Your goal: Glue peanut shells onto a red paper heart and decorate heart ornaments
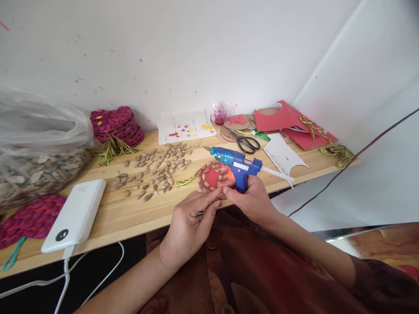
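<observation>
My right hand point(250, 198) is closed around the grip of a blue hot glue gun point(236, 164), whose nozzle points left over the table. My left hand point(193, 218) has its fingers pinched on the lower edge of a red heart-shaped piece point(212, 176) rimmed with glued seed shells. Both hands meet at the table's front edge. Loose seed shells point(160, 168) lie scattered on the wooden table point(131, 213) just left of the heart.
A white power bank point(75, 213) with cable lies at front left. A plastic bag of shells point(36, 152) and finished dark red shell pieces point(116, 124) sit left. Scissors point(247, 141), red paper point(284, 120), a small cup point(220, 114) and cord point(337, 152) lie at back right.
</observation>
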